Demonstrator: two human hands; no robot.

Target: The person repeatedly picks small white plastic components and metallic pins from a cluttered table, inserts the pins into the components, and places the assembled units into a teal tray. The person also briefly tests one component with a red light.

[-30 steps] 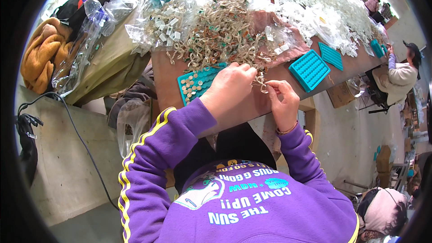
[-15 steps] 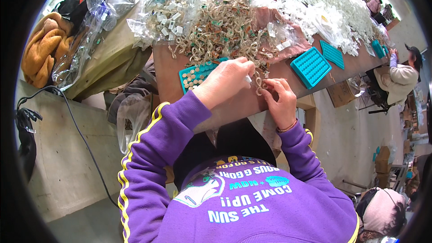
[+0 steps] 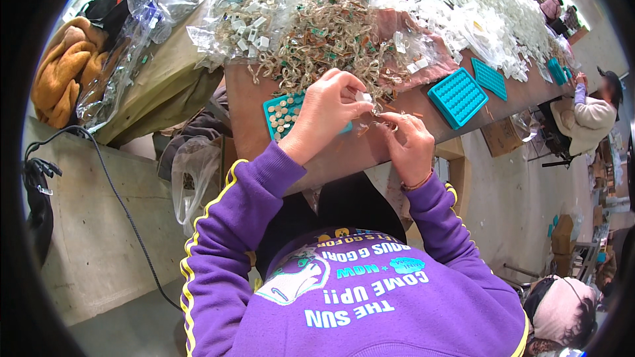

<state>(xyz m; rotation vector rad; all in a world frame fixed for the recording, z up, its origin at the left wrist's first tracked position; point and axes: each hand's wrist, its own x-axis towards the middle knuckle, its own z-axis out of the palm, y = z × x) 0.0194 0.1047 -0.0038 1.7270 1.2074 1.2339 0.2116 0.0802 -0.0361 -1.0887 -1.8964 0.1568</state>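
My left hand (image 3: 324, 109) is closed over the table, with a small white plastic block (image 3: 363, 97) between thumb and fingers. Close by on its right, my right hand (image 3: 409, 147) pinches a thin looped cable (image 3: 377, 111), whose end reaches up to the white block; whether the two touch is too small to tell. Partly under my left hand lies a teal tray (image 3: 270, 107) with several round beige discs in its left part. Just beyond both hands spreads a tangled heap of looped clear cables (image 3: 324, 39).
Right of my hands sit a teal ridged tray (image 3: 458, 98) and a flat teal sheet (image 3: 488, 79). White plastic pieces (image 3: 463, 0) are heaped at the far right, a plastic bag of white blocks (image 3: 248, 26) at the far left. Another person (image 3: 589, 112) sits further right.
The cable loop that hung below my right fingertips is now drawn up between both hands. My right fingertips have shifted left, and my left hand has turned, showing the white block more plainly.
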